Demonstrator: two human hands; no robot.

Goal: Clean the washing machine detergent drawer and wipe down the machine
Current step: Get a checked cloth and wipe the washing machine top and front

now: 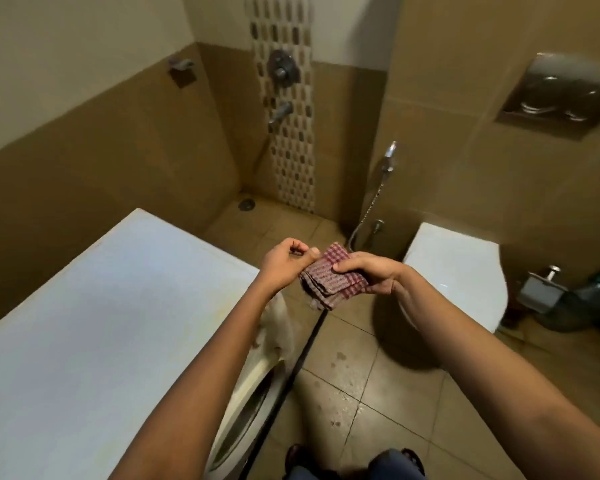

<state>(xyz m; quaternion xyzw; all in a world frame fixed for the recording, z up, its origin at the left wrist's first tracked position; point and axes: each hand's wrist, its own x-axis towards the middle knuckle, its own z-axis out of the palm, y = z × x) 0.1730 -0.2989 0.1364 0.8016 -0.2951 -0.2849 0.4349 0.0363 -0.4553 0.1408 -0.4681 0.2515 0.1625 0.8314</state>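
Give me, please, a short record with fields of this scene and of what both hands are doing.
place: tiled bathroom
checked cloth: folded, held in the air over the floor
left hand: pinches the cloth's edge
right hand: grips the cloth
washing machine: white, at the left, untouched
toilet: white, lid down, at the right

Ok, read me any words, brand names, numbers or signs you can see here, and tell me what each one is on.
No text can be read anywhere in this view.
The washing machine: plain white top, no brand or label showing.
The checked cloth: woven pattern only, no print.
The flush plate: blurred, no legible lettering.
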